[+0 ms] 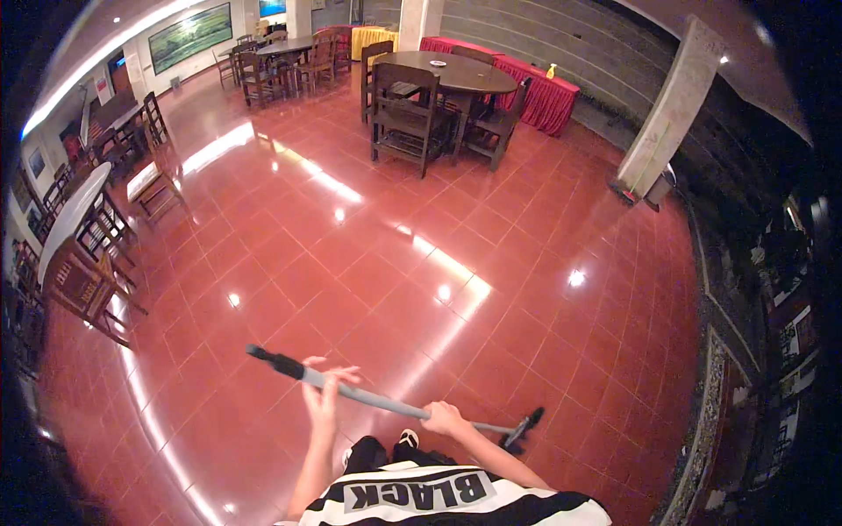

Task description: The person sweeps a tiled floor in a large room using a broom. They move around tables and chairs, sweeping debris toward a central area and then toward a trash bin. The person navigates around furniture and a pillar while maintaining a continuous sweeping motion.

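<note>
A grey pole (378, 398) slants across in front of my body, its black grip (283, 365) pointing up and left. My right hand (445, 419) is closed around the middle of the pole. Near the black grip, my left hand (325, 389) holds the pole loosely, several fingers stretched out past it. Past my right hand, the pole narrows to a dark, flat cross-head (521, 430), low at my right side. Whether this is a mop, a broom or a squeegee is too blurred to tell.
Glossy red floor tiles (368, 276) reflect the ceiling lights. Ahead, wooden chairs (404, 115) surround a round table (454, 71). More chairs (89, 283) and a white-topped table (72, 210) line the left. A pillar (671, 105) rises at the right, with a bin (660, 187) beside it.
</note>
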`<state>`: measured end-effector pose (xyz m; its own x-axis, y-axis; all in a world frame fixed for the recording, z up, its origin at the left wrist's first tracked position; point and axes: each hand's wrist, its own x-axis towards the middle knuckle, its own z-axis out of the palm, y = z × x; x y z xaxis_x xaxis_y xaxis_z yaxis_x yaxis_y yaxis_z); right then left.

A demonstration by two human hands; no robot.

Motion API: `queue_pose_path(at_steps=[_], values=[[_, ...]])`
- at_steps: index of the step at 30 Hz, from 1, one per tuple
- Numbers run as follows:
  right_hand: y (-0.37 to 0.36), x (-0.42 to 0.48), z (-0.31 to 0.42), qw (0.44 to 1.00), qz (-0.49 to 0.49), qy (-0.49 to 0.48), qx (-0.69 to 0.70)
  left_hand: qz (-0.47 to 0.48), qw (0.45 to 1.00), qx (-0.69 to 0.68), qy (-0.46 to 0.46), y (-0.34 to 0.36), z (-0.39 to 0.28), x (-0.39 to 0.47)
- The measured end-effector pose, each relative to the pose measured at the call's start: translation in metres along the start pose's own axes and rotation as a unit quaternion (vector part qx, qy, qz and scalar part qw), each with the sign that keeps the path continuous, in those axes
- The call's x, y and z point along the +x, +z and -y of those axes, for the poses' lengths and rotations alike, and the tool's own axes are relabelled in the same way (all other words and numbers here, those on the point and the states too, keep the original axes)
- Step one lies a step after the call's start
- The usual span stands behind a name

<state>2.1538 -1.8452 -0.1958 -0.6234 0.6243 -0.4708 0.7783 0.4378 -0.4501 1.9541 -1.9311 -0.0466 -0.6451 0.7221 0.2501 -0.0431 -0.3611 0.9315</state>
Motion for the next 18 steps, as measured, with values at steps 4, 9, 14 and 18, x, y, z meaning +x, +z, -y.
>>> queue_pose_path(at_steps=[4, 9, 14, 18], values=[[-0.041, 0.031, 0.075, 0.989, -0.038, -0.145, 0.000, -0.097, 0.987, 0.011, 0.130, -0.043, -0.045, 0.035], [-0.085, 0.086, 0.153, 0.948, -0.083, -0.305, 0.017, -0.041, 0.943, -0.156, 0.291, -0.053, -0.121, 0.047], [-0.102, 0.164, 0.178, 0.875, -0.196, -0.420, 0.138, 0.019, 0.928, -0.109, 0.355, -0.033, -0.108, 0.081], [-0.112, 0.225, 0.151, 0.863, -0.260, -0.395, 0.178, -0.008, 0.950, -0.080, 0.301, 0.005, -0.054, 0.129]])
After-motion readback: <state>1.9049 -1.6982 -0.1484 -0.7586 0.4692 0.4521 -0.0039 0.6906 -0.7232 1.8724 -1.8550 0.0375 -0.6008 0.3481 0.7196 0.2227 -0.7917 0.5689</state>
